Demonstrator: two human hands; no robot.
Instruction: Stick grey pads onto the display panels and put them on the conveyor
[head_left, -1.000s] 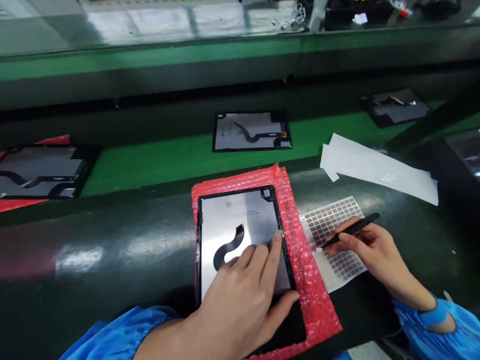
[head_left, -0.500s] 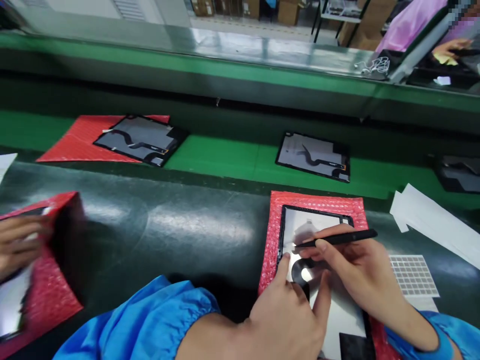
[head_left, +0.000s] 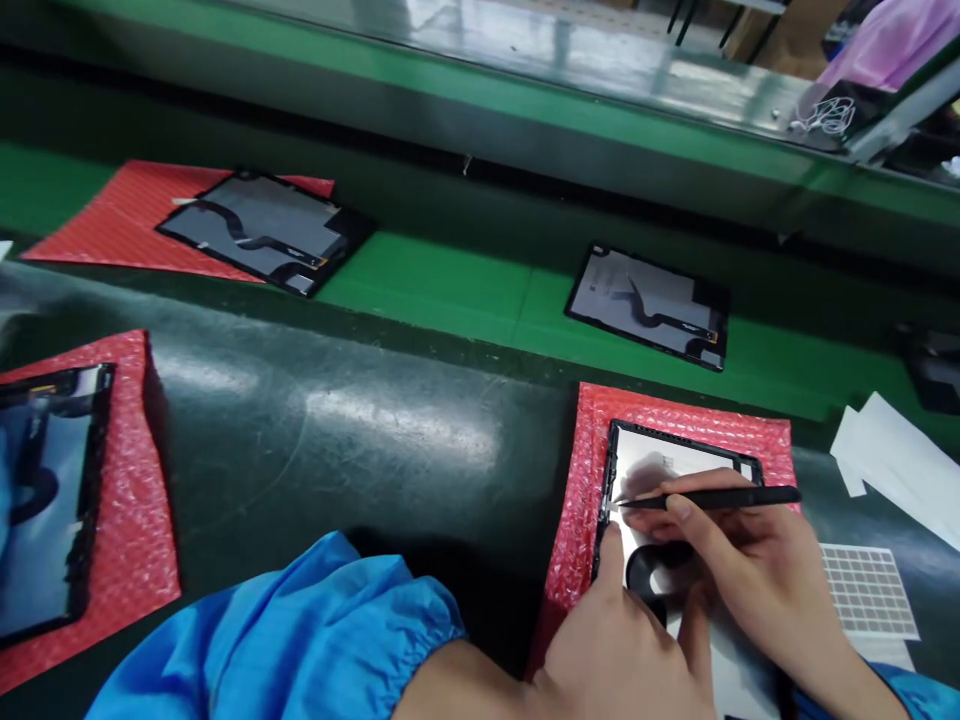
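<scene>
A tablet panel (head_left: 675, 462) lies back-up on a red bubble-wrap sheet (head_left: 592, 470) near the front right. My left hand (head_left: 622, 640) rests on the panel, index finger stretched to its left edge and fingers flat. My right hand (head_left: 742, 580) is closed round black tweezers (head_left: 712, 498), whose tip touches the panel near its upper left edge. A black flex cable (head_left: 645, 575) shows between my hands.
A sheet of small grey stickers (head_left: 870, 590) lies right of the panel, white papers (head_left: 900, 465) beyond it. Another panel on red wrap (head_left: 52, 500) sits at the left. The green conveyor belt (head_left: 450, 290) carries two more panels (head_left: 262, 230) (head_left: 649, 305).
My right hand has carried the tweezers from the sticker sheet to the panel's left edge. The view swung left, and the other person's hand at the far left is gone.
</scene>
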